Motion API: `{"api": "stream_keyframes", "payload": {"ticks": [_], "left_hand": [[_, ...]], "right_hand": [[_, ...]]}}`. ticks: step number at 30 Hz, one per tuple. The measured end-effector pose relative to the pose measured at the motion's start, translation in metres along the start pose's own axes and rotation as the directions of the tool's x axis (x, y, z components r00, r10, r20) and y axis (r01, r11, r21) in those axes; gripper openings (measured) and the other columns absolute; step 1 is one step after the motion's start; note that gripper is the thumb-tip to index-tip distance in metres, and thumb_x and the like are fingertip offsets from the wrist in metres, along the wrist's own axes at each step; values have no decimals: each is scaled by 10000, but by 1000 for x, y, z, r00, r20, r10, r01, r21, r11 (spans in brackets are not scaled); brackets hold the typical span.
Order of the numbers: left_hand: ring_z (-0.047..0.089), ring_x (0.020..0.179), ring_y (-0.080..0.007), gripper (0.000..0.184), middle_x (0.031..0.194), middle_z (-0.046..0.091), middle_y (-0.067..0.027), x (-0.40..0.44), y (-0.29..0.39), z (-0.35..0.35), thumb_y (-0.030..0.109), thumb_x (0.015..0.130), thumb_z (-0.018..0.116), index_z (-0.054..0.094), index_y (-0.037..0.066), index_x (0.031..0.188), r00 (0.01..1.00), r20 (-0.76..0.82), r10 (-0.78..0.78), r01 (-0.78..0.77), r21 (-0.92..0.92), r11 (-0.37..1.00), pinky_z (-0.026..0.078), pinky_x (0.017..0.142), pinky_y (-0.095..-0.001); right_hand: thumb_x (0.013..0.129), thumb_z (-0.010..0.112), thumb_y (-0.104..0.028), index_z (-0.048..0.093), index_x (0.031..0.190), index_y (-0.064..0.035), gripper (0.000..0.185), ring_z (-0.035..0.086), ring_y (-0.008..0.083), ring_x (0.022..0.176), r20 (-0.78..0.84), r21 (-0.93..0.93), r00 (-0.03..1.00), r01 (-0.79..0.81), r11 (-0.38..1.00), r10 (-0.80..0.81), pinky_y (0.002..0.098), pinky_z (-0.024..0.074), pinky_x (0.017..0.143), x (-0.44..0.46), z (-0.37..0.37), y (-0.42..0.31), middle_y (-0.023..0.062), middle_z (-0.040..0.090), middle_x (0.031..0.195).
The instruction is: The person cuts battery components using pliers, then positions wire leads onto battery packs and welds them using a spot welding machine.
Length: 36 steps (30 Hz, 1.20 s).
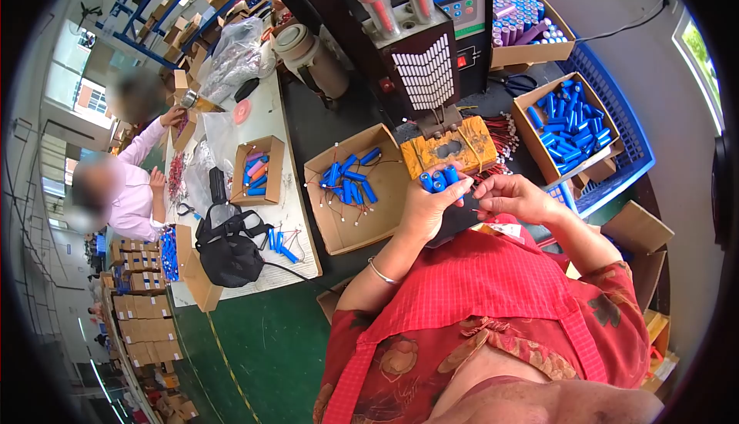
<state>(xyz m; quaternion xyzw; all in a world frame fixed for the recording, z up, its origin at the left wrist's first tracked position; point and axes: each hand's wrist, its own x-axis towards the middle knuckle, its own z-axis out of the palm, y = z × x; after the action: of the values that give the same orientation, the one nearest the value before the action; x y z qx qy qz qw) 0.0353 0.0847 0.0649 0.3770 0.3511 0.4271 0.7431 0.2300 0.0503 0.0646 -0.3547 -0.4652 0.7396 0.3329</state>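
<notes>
Several blue battery cells (439,180) are bunched in my left hand (428,212), its fingers closed round them and the cell ends facing up. Close beside it, my right hand (523,199) has thumb and fingertips pinched together; a thin wire seems to be at the fingertips, but it is too small to make out. Both hands are just in front of a worn yellow block (449,147) under the head of a spot welder (423,70). Red and white wire leads (504,135) with small connectors lie right of the block, partly behind my right hand.
Left of my hands, a cardboard box (350,227) holds blue cells with wires. At right are a box of blue cells (570,127), a blue plastic basket (635,147) and a carton of cells (531,54). A flask (312,58) stands behind. Another person (135,193) sits at the left table.
</notes>
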Motion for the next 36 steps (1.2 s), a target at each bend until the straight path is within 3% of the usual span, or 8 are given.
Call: {"api": "stream_keyframes", "payload": {"ticks": [4,7,10,16,19,22,25,36], "left_hand": [[585,719,-105,305,843,595,-31,1,-4,-4,46,740,689,552,4,1008,999,-21,45,-45,14,999,469,551,-226],[581,710,-93,288,820,588,-25,1,6,-3,42,739,689,569,2,997,996,-67,61,-58,39,998,500,562,-217],[578,696,-78,263,794,598,-16,8,11,-11,34,739,689,596,-4,982,990,-28,142,-131,246,960,507,588,-218],[638,760,-210,260,849,648,-125,27,24,-19,115,695,721,640,23,924,826,154,542,-481,694,536,493,681,-293],[638,758,-266,246,838,641,-150,33,25,-21,151,722,692,641,31,931,846,147,513,-446,722,528,496,656,-307],[634,760,-279,243,833,634,-158,35,25,-23,159,727,685,640,44,936,892,132,432,-368,767,525,495,648,-316],[632,769,-284,242,851,639,-151,36,20,-25,142,728,681,629,33,937,818,190,544,-493,718,491,495,660,-322],[627,814,-279,227,898,642,-134,32,17,-25,112,729,672,624,27,934,803,153,576,-499,700,511,498,712,-327]], "right_hand": [[875,557,-259,535,946,-43,229,583,113,727,-155,160,988,31,987,-6,243,475,666,15,22,5,33,585,795],[867,573,-267,571,843,-58,210,464,44,550,-290,57,957,13,998,4,178,359,492,24,22,6,-14,541,677],[866,577,-242,584,852,-52,190,431,24,549,-336,-132,933,92,987,-132,175,341,483,30,14,-1,-36,519,659],[882,547,-184,544,822,-39,157,486,45,581,-253,-320,950,98,942,-185,188,404,530,35,-7,-27,-16,533,657],[897,522,-195,536,854,-33,168,549,66,652,-175,-301,967,125,945,-184,198,465,605,41,-10,-35,7,576,708],[900,514,-188,529,840,-35,166,536,54,587,-211,-298,971,49,953,-116,181,434,524,49,-10,-33,13,581,700],[895,522,-181,533,836,-33,160,508,38,521,-247,-288,961,50,956,-124,167,399,466,50,-8,-29,5,577,667],[889,531,-192,542,811,-38,173,483,51,468,-331,-213,928,102,972,-171,174,373,436,49,-8,-20,21,575,635]]}}
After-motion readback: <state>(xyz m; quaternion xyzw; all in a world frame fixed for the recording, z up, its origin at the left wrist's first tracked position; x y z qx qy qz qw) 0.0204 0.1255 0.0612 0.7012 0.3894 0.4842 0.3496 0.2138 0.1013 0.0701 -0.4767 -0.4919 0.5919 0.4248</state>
